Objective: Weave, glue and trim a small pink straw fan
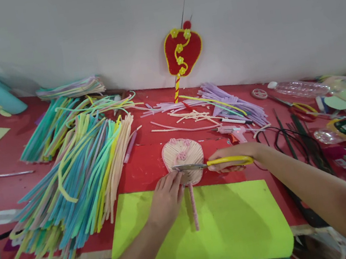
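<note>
A cream hand fan (193,154) with a pink edge, pink flowers and a fuzzy pink handle (194,210) lies in front of me, its handle over a lime-green sheet (242,224). My right hand (227,156) grips yellow-handled scissors (228,161), whose blades point left across the fan's face. The blades look nearly closed. At the fan's lower left, my left hand (168,194) has its fingers drawn together, the fingertips by the scissor tips. Whatever is between those fingertips is too small or hidden to make out.
Bundles of coloured pipe cleaners (78,176) cover the left side. Purple pipe cleaners (235,103), a pink glue gun (233,132) and a finished red fan (185,52) stand or lie behind. Another pair of scissors (302,110), a plastic bottle (300,88) and cables are at right.
</note>
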Tool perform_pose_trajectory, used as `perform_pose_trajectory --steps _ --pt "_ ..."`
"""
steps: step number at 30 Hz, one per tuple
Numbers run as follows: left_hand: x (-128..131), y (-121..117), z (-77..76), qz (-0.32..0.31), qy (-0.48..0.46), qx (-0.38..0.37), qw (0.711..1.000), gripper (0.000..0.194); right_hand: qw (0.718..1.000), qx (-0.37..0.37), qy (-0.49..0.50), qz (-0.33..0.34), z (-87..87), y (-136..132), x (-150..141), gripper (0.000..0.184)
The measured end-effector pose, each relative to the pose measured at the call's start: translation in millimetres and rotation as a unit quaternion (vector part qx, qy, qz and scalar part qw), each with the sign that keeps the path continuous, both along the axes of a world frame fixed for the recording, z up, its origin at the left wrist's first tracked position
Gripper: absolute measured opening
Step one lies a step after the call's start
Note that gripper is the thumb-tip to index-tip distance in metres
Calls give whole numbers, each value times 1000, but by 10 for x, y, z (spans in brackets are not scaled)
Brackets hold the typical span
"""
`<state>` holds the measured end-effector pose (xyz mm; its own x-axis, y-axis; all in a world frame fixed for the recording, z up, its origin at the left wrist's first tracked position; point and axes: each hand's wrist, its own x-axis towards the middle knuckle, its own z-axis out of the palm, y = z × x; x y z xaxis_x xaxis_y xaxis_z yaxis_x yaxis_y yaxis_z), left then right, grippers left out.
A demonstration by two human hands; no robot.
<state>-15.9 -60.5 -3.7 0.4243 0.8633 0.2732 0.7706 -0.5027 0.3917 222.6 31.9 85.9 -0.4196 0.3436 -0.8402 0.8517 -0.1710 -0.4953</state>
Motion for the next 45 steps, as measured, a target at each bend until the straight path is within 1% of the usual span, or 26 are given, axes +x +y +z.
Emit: perform_pose_trajectory --steps 4,9,12,19,23,29,36,42,45 --pt "0 3 6 -2 1 2 1000 33 999 -23 48 0 -35 14 34 35" --pt "-5 3 -3 -1 -3 11 1000 34 999 -31 41 13 -143 85 115 34" --pt "-6 2 -4 -1 -3 7 1000 34 999 -25 42 21 -168 118 136 33" --pt "2 0 8 -3 3 -2 1000 34 998 -11 21 56 -134 131 107 35" --pt "7 3 8 -4 2 -1 1000 33 998 -9 21 60 -107 118 82 39" --pt "8 10 -6 -3 6 7 1000 33 997 25 13 70 -60 96 67 45" --pt "13 12 -21 -2 -6 4 1000 33 998 2 21 59 -53 104 54 44" --pt "13 14 -15 -4 -9 3 1000 33 998 22 7 56 16 78 12 44" --pt "10 15 -11 -6 -7 1 1000 33 998 29 -1 59 16 75 18 43"
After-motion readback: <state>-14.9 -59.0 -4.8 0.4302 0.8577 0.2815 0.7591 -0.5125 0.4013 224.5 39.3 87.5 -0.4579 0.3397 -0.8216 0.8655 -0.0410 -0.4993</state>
